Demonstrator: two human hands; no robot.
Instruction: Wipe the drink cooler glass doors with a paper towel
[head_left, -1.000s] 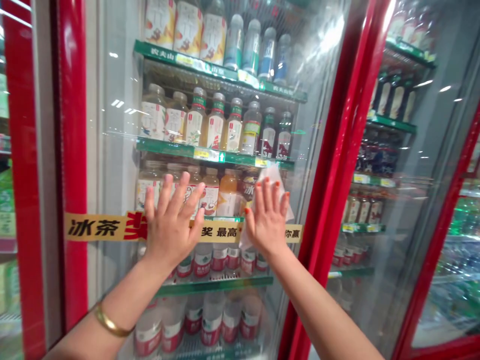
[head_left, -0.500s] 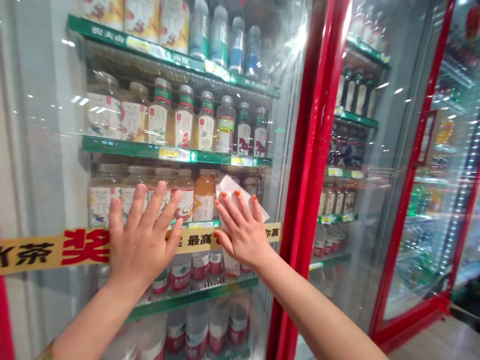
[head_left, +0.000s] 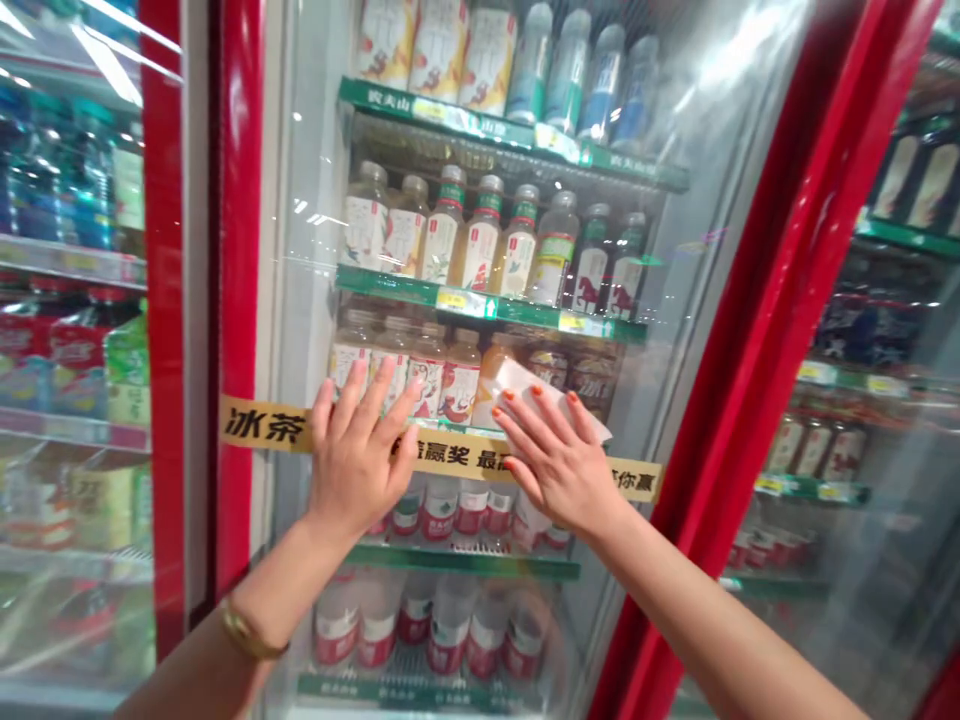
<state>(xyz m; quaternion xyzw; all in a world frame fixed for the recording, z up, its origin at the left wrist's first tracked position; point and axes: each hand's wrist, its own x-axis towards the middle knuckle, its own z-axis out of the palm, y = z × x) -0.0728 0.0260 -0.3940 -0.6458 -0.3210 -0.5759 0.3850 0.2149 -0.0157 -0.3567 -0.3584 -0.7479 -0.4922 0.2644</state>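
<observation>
My left hand [head_left: 361, 445] lies open with spread fingers against the glass door [head_left: 705, 240] of a drinks fridge, across a yellow printed strip [head_left: 259, 424]. To its right, my right hand [head_left: 559, 455] presses a white tissue [head_left: 596, 422] to the glass under outstretched fingers. One edge of the tissue shows past the fingertips; the rest is hidden beneath the hand. Behind the glass, a row of labelled bottles [head_left: 459, 385] stands at finger height. A bangle [head_left: 251, 632] circles my left wrist.
Red frames flank the door, left [head_left: 238, 250] and right [head_left: 750, 360]. Green-edged shelves [head_left: 517, 300] inside carry more bottles. Another fridge with blue bottles [head_left: 52, 170] stands at the left, and one with dark bottles [head_left: 937, 180] at the right.
The view has turned left, bringing the left-hand fridge into sight. My left hand has shifted leftward along the strip; the right hand and tissue remain near the same part of the glass.
</observation>
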